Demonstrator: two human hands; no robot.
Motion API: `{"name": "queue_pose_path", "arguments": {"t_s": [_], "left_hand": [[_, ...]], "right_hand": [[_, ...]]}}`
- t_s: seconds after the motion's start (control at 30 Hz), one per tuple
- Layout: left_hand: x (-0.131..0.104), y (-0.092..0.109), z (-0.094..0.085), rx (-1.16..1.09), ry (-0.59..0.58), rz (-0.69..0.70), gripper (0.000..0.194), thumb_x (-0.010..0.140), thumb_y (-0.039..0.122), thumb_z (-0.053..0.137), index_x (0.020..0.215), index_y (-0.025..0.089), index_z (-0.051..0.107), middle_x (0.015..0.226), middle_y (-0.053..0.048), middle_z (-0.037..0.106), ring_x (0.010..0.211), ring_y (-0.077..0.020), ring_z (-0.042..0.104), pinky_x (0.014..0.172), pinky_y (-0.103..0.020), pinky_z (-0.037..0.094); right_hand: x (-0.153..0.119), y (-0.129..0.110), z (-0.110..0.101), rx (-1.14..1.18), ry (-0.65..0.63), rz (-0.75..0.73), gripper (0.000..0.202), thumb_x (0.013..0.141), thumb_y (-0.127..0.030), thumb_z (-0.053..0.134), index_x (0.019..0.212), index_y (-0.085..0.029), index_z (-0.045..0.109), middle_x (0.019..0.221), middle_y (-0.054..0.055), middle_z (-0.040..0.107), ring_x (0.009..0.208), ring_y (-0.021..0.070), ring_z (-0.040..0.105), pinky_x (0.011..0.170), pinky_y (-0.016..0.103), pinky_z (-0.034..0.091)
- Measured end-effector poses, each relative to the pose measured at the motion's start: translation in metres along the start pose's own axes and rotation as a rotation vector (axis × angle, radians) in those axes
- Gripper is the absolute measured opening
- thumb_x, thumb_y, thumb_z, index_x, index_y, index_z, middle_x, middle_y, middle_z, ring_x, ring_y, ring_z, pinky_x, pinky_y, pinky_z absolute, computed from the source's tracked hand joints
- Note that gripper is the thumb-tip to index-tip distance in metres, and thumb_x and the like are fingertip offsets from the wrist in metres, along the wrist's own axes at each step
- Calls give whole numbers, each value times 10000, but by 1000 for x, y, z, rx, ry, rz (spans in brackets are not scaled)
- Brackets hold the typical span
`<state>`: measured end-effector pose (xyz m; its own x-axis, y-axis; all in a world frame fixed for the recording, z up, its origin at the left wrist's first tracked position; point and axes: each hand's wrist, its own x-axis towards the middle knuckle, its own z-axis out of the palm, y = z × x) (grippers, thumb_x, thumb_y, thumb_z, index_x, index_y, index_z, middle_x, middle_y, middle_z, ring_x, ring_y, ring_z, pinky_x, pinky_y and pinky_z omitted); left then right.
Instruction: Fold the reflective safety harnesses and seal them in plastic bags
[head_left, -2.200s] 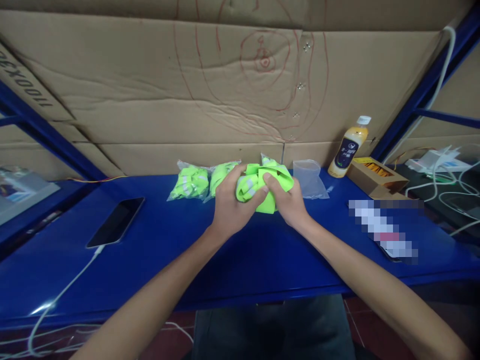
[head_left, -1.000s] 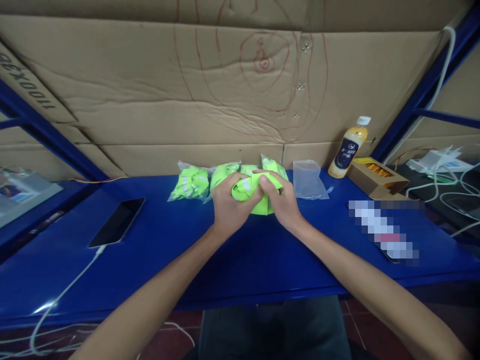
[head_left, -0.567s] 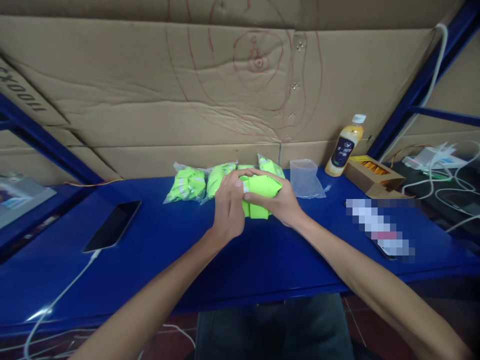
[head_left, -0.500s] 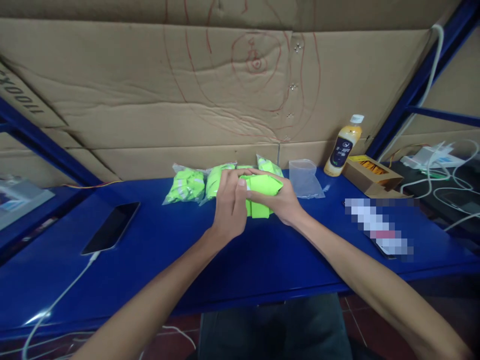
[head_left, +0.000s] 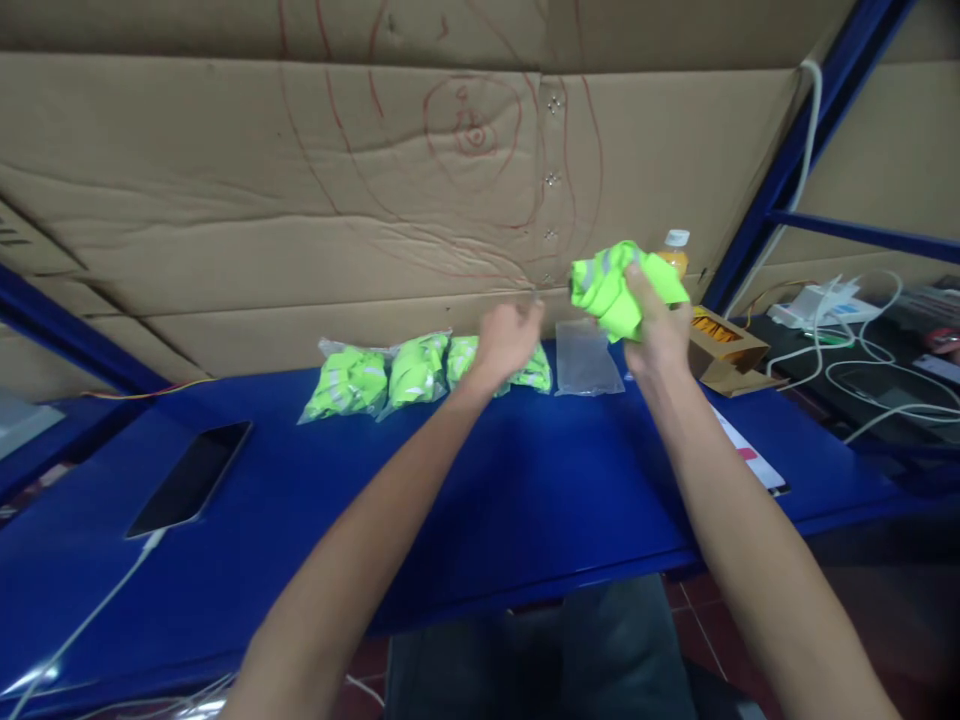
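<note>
Neon-green cloth bundle [head_left: 619, 285], one, pinched in the right hand [head_left: 661, 335] above the desk [head_left: 525, 490], left hand [head_left: 510, 340] near four bagged bundles [head_left: 349, 380], its grip too blurred to tell, one flat clear bag [head_left: 586, 360], one bottle [head_left: 676, 252], one phone [head_left: 191, 478]

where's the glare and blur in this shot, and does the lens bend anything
Head view: the left hand is smeared, probably by motion; a bright glare spot sits low on the left of the glossy desk, beside the cable; the lower right corner is dark; the blue posts splay outward, likely from the wide lens and downward tilt.
</note>
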<state>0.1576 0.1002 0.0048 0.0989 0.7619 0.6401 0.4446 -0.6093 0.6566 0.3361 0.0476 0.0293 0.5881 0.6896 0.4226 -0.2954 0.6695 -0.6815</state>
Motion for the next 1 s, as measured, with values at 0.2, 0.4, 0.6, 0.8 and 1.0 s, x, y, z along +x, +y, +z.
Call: {"name": "queue_pose_path", "arguments": {"t_s": [0.2,0.4,0.6,0.8,1.0], "left_hand": [[-17,58,96,486,-130,-26,844,809,702,825,1112,-80,726,1261,-405,682,1322,-552,541,1091,-724,381],[-15,63,131,535,-281,-231,1085,657,407,1016,1418,-186,520,1327,-489,615,1290,-626,579,995,-722,418],[-25,63,96,399,-293,-107,996,789,266,880,1592,-33,372,1423,-366,591,1238,-511,674,1008,-594,531],[-39,59,-1,343,-181,251,1186,739,175,834,1717,121,165,1621,-290,376,1460,-463,498,1150,-541,506],[-69,27,-90,554,-198,432,1181,790,258,770,1743,136,83,1396,-238,576,1259,-440,540,1098,-575,459]], "right_hand": [[31,-3,-27,-9,139,-139,437,769,-439,888,1069,-205,674,1125,75,771,979,288,809,791,554,718],[23,3,-22,-11,108,-132,454,688,-400,945,1029,-203,719,1091,58,787,959,248,814,839,451,725],[21,-13,-14,5,153,-164,434,725,-423,917,1033,-206,702,1122,87,786,985,281,814,889,526,706],[27,-30,-19,59,115,-142,329,746,-348,905,989,-216,726,1087,91,809,875,259,816,836,490,683],[-12,-22,5,17,-211,102,343,685,-326,983,929,-195,781,931,67,822,812,230,812,801,438,711]]}}
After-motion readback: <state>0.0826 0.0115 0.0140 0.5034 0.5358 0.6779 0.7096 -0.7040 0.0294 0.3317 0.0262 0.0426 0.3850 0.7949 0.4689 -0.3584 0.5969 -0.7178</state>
